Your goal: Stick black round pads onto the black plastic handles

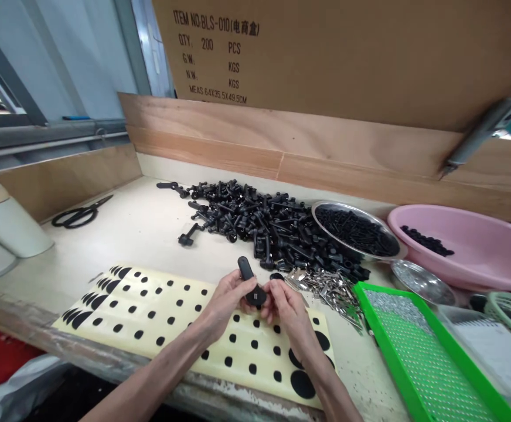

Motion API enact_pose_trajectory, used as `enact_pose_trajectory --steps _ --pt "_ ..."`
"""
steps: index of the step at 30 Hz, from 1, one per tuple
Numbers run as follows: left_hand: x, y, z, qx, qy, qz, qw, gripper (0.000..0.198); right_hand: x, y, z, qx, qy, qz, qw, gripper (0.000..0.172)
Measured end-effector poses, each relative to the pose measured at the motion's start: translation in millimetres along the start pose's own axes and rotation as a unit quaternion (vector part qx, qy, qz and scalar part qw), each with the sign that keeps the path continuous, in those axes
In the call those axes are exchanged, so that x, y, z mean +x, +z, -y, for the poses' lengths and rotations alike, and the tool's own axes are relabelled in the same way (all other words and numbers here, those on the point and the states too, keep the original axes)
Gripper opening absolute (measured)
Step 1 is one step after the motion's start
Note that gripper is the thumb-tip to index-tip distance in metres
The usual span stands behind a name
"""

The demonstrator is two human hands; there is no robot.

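Note:
My left hand (pixel 228 298) grips a black plastic part (pixel 246 269) with a long rounded arm and a wider round end, tilted up over the sheet. At that round end, my right hand (pixel 287 305) has its thumb and fingers pinched together; whatever they hold is too small to make out. A small black oval (pixel 277 276) shows just above the right fingertips, and I cannot tell whether they touch it. Beneath both hands lies a pale yellow sheet (pixel 180 337) carrying rows of small black pads and larger black discs at its ends.
Behind lies a heap of black parts (pixel 255 217), with small metal pieces (pixel 330 290) before it. To the right are a steel dish (pixel 402 252), a pink basin (pixel 479 234) and a green tray (pixel 396 363). Scissors (pixel 77 215) and a pale container (pixel 16 220) stand left.

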State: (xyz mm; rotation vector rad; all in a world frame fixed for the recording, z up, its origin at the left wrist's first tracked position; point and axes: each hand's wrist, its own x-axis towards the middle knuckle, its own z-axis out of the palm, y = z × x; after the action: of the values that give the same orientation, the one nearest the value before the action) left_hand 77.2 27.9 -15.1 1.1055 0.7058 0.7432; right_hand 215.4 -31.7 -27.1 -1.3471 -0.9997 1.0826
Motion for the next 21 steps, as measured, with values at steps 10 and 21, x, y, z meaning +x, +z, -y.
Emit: enact_pose_trajectory --steps 10,21 --pt "-27.9 -8.6 0.5 -0.014 0.015 -0.002 1.000 0.033 -9.2 10.6 -5.4 0.012 0.000 0.044 0.999 0.038" --pt "-74.2 -34.0 -31.3 0.066 -0.058 0.001 0.996 0.041 -46.1 7.6 13.5 -0.095 -0.051 0.120 0.987 0.026"
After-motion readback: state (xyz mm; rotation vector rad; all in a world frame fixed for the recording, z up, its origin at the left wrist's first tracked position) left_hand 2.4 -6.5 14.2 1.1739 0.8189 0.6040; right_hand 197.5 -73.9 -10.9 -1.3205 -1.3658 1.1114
